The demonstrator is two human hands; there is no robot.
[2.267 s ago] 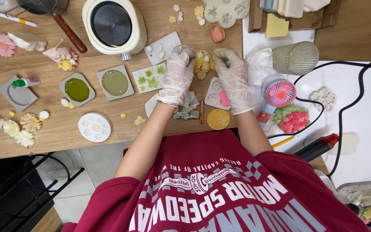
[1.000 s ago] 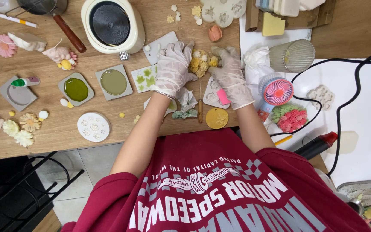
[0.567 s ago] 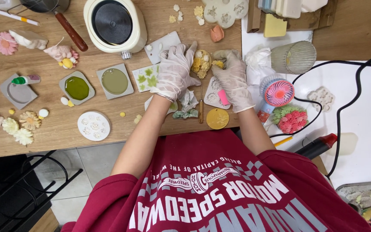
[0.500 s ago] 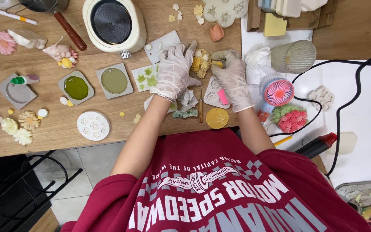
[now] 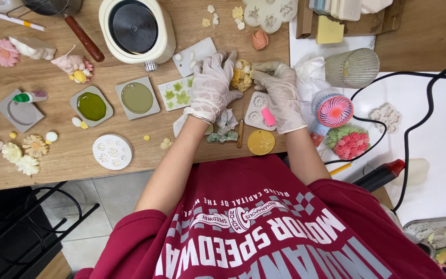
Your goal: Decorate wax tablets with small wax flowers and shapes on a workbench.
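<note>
Both my hands wear thin clear gloves and meet over the wooden table (image 5: 68,165). My left hand (image 5: 211,85) and my right hand (image 5: 281,93) pinch a small yellow and cream flower-shaped piece (image 5: 242,75) between their fingertips, just above the tabletop. The left fingers are spread over a pale mould with green leaves (image 5: 175,94). Under my right palm lies a white mould with a pink bit (image 5: 260,111). A thin stick tool (image 5: 240,126) lies between my wrists.
A white round pot with a black lid (image 5: 136,28) stands behind my left hand. Two square moulds hold green fill (image 5: 91,106) (image 5: 137,98). A gold disc (image 5: 260,142), pink fan (image 5: 333,111), ribbed glass (image 5: 352,67) and black cable (image 5: 429,103) are at right. Finished flowers (image 5: 19,152) lie at far left.
My hands have drawn closer together on the yellow flower piece and shifted slightly up the table. Nothing else on the table has moved.
</note>
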